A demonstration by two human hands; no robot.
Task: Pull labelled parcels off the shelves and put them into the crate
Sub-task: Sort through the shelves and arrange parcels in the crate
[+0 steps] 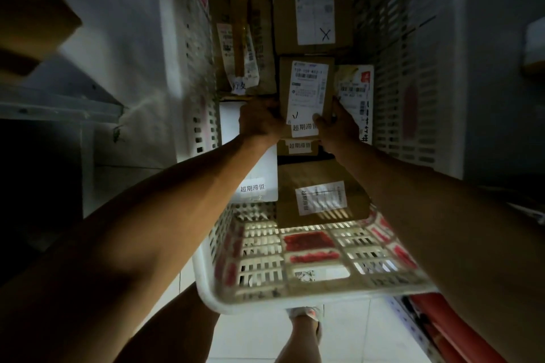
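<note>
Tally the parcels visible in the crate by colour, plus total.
Brown cardboard boxes: 5, namely top right, top left, the one both hands hold, a small one under it, nearest.
White parcels: 2, namely left, right.
Total: 7 visible in the crate; any underneath are hidden.

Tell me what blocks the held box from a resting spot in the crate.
Both hands, left hand and right hand, hold the small box over other parcels in the crate; nothing visible blocks it.
</note>
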